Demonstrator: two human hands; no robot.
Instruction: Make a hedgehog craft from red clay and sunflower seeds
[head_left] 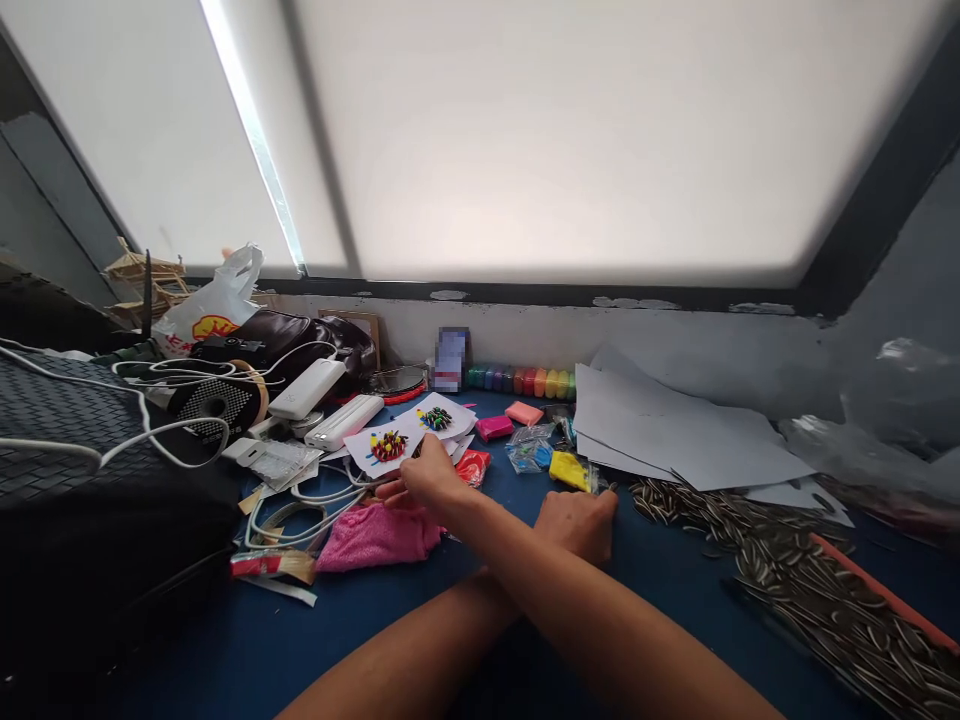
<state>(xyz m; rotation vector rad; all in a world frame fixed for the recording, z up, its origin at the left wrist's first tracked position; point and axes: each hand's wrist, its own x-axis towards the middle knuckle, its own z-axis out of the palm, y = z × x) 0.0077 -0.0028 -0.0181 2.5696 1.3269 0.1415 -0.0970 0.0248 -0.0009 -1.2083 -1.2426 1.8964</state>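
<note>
My forearms cross, the right one over the left. My right hand (431, 478) reaches to the left, above the edge of a white sheet (365, 441). Its thumb and index finger are pinched together; a small dark thing shows at their tips, too small to name. On that sheet sits a red clay figure (388, 447) with yellow bits and dark spikes. A green spiky clay figure (436, 418) rests on white paper behind it. My left hand (576, 522) is closed, knuckles up, beside a yellow clay packet (570, 470) and the sunflower seeds (660, 502); its fingertips are mostly hidden.
A pink cloth (379, 538) lies by my right hand. Power banks (345, 423), cables and a black bag (97, 600) crowd the left. Pink clay packets (495, 428), a phone (451, 360) and coloured clay tubs (529, 381) stand behind. White sheets (675, 425) lie at right.
</note>
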